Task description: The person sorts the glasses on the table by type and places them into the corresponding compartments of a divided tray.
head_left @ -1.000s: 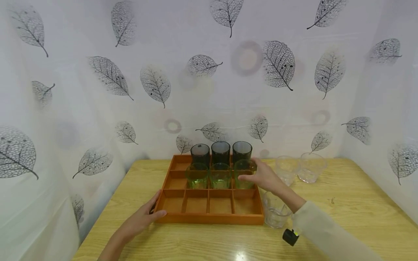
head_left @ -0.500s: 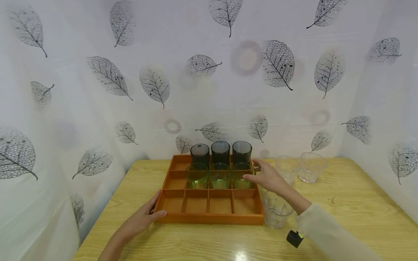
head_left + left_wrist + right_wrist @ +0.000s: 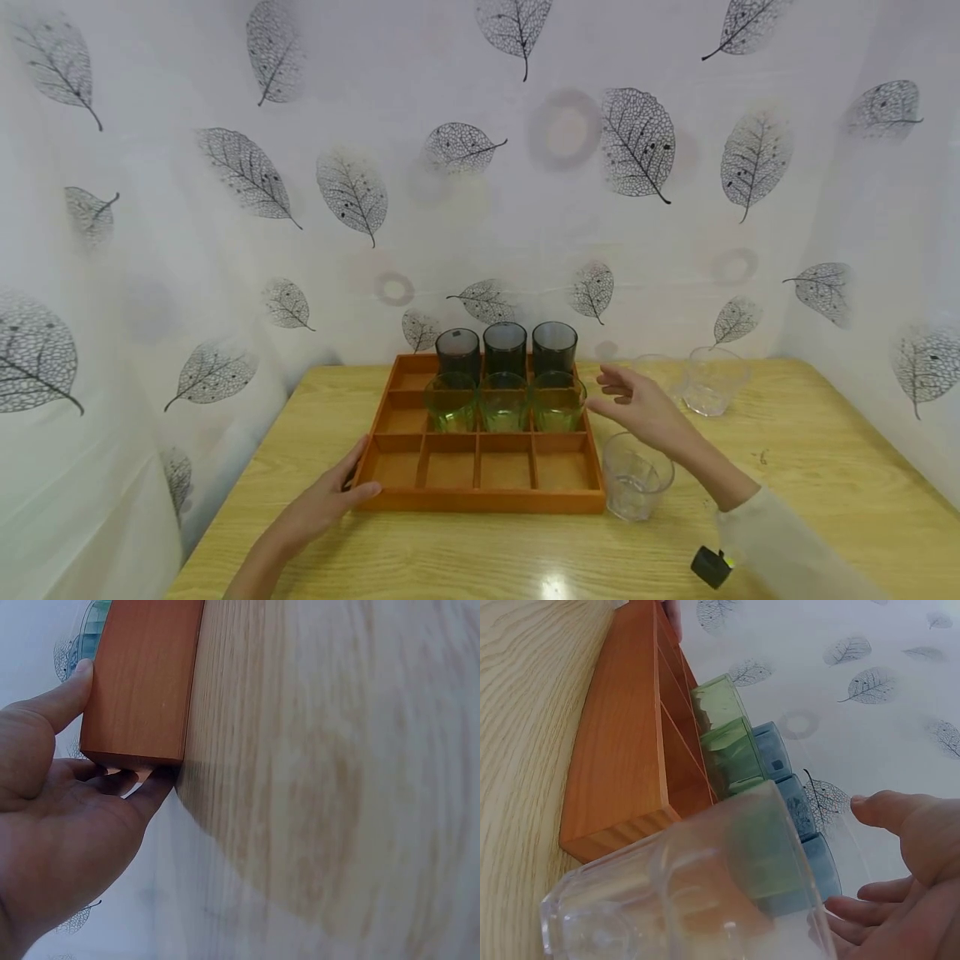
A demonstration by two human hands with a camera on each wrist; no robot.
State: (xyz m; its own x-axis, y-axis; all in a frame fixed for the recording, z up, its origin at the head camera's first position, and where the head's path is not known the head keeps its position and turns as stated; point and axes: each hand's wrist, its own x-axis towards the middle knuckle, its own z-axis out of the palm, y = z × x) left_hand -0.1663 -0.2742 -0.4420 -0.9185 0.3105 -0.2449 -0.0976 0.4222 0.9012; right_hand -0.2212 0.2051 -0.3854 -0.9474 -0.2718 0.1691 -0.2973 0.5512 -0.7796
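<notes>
A brown wooden divided tray [image 3: 480, 500] sits on the table. My left hand [image 3: 322, 504] grips its front left corner, thumb on the rim and fingers against the outer side, as the left wrist view [image 3: 139, 682] shows. Three green glasses stand in the middle row; the rightmost green glass [image 3: 558, 410] is closest to my right hand [image 3: 648, 408]. Three dark grey glasses [image 3: 505, 346] fill places in the back row. My right hand hovers right of the tray, fingers loosely bent, holding nothing. A clear glass [image 3: 636, 479] stands below it, large in the right wrist view.
Two more clear glasses are behind the right hand: one clear glass [image 3: 708, 385] in plain sight, the other partly hidden by the hand. A white curtain with leaf prints [image 3: 480, 208] hangs behind the wooden table [image 3: 787, 492].
My right hand has let go of the rightmost green glass, now set level with the others in the middle row, and has drawn back to the right. The left hand stays on the tray.
</notes>
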